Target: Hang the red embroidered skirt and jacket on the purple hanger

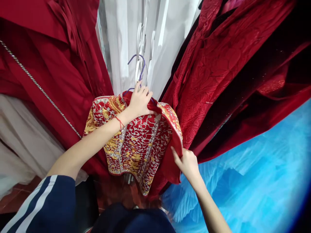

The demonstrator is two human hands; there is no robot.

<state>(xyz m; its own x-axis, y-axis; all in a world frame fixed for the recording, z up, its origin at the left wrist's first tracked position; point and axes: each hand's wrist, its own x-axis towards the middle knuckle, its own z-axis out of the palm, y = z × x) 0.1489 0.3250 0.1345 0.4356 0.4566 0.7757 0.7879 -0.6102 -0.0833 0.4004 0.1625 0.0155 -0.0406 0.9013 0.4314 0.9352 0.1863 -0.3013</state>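
Red dresses [60, 64] hang on both sides, with white cloth [121, 38] behind. The left hand [139, 103] is closed over the top of the red jacket with gold and silver stitching [136, 142], just under the purple wire hanger hook [142, 64]. The jacket hangs straight down below those fingers. The right hand [187, 162], lower down, pinches the jacket's right edge.

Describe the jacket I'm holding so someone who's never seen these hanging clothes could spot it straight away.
Find the gap between the plain red garments on the left and the textured red garment on the right, backed by white fabric. There a red jacket hangs on a purple hanger. It alone carries dense gold and silver embroidery.
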